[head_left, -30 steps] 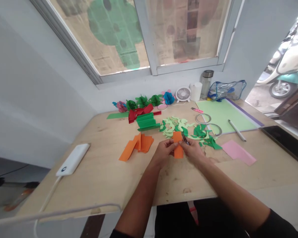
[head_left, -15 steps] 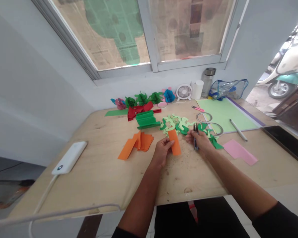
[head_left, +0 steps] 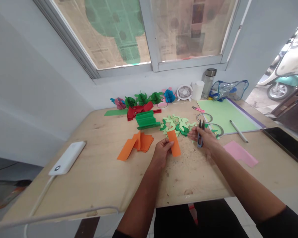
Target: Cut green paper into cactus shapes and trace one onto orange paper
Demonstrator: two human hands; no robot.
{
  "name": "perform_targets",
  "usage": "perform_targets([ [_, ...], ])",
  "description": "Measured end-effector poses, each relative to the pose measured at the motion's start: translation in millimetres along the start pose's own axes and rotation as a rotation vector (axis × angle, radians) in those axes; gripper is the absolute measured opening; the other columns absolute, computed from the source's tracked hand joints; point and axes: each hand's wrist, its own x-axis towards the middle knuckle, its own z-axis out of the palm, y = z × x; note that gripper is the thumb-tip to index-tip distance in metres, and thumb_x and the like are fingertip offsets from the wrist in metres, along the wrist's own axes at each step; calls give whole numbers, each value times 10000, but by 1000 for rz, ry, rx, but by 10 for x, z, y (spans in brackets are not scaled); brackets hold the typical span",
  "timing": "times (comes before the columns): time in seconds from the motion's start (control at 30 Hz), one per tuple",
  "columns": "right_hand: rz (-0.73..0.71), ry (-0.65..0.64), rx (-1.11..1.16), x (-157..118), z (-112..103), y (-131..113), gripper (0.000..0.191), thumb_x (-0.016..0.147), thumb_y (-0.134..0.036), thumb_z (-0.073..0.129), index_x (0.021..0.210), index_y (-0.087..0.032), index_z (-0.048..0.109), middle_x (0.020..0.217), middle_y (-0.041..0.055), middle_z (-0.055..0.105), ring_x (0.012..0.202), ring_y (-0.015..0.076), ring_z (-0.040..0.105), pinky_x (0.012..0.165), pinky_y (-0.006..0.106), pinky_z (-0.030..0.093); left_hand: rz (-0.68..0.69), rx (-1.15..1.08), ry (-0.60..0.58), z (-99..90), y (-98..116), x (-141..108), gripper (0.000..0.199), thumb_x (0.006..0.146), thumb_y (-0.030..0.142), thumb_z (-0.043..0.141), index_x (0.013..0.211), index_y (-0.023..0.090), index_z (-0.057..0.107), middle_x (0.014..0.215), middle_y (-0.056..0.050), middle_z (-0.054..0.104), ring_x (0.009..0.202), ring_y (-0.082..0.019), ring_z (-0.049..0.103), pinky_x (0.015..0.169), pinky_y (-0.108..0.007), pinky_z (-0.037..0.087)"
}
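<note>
Between the thumb and fingers of my left hand (head_left: 163,150) is a folded strip of orange paper (head_left: 174,144), held upright above the table. My right hand (head_left: 206,140) is closed around a pair of thread snips (head_left: 200,134), blades pointing away from me and slightly apart. The snips are to the right of the orange strip and do not touch it. Beyond both hands lies a heap of light and dark green paper scraps (head_left: 180,125). More orange paper pieces (head_left: 139,142) lie left of my left hand.
Folded green paper (head_left: 147,119) and red paper (head_left: 140,108) lie farther back, before paper flowers and turtles (head_left: 142,98). A power bank (head_left: 67,158) lies left. Rightward are pink paper (head_left: 241,153), a pen (head_left: 238,131), tape rings (head_left: 216,130) and a phone (head_left: 286,143).
My right hand has moved right with the snips, away from the orange strip and off the green scraps at the right. My left hand has stayed almost still.
</note>
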Motion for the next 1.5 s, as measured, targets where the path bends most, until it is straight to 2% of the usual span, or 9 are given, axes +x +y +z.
perform_targets([
  [0.07, 34, -17, 26, 3, 70, 76, 142, 857, -185, 592, 736, -147, 657, 691, 105, 727, 605, 190, 707, 521, 256, 561, 4, -16, 8, 1, 2, -13, 334, 529, 346, 816, 681, 150, 593, 639, 3, 628, 560, -103, 564, 564, -225, 449],
  [0.17, 29, 49, 71, 108, 28, 109, 164, 882, -178, 560, 732, -161, 626, 648, 68, 714, 600, 166, 706, 544, 240, 566, 14, -47, 4, -2, 6, -30, 330, 532, 340, 822, 677, 151, 594, 627, 6, 624, 549, -99, 556, 565, -223, 446],
  [0.43, -59, 289, 114, 317, -528, -97, 281, 937, -123, 415, 712, -177, 575, 609, 15, 699, 619, 121, 710, 610, 213, 574, 29, -82, -24, -34, 2, -35, 314, 548, 333, 827, 669, 153, 600, 621, 1, 623, 563, -101, 556, 581, -226, 440],
  [0.73, -61, 341, 81, 252, -783, -186, 302, 921, -114, 396, 697, -183, 586, 645, 24, 695, 659, 135, 713, 616, 237, 582, 16, -86, -22, -69, -14, -22, 328, 534, 337, 825, 663, 161, 580, 608, 2, 616, 551, -107, 554, 564, -234, 434],
  [1.0, -84, 317, 13, 162, -941, -285, 252, 905, -132, 420, 715, -192, 576, 633, 36, 679, 647, 147, 696, 625, 266, 593, 5, -93, -17, -70, -8, -13, 323, 526, 331, 821, 657, 165, 577, 584, 10, 599, 531, -104, 541, 551, -233, 422],
  [1.13, -73, 245, -62, 90, -927, -316, 243, 904, -139, 418, 720, -194, 566, 643, 39, 673, 641, 141, 685, 613, 254, 586, 10, -98, -18, -61, 0, -22, 318, 527, 322, 822, 648, 165, 572, 579, 12, 598, 523, -97, 533, 547, -224, 420],
  [1.27, -42, 109, -202, -36, -778, -210, 186, 890, -187, 462, 745, -192, 578, 690, 62, 680, 616, 162, 674, 550, 280, 566, 14, -98, -24, -54, -4, -25, 316, 535, 324, 822, 651, 168, 573, 594, 8, 608, 538, -107, 552, 559, -233, 437],
  [1.4, -91, -22, -420, -111, -558, -41, 157, 851, -322, 545, 779, -190, 592, 644, 33, 638, 487, 136, 587, 406, 228, 441, 13, -91, -22, -58, -16, -20, 319, 536, 322, 820, 647, 169, 563, 578, 15, 600, 527, -108, 548, 551, -236, 437],
  [1.5, -179, -72, -632, -89, -410, 24, 222, 850, -374, 499, 772, -187, 590, 610, 12, 607, 435, 112, 504, 398, 222, 362, 12, -91, -15, -61, -23, -8, 321, 534, 319, 820, 650, 168, 561, 589, 13, 607, 542, -107, 554, 563, -233, 440],
])
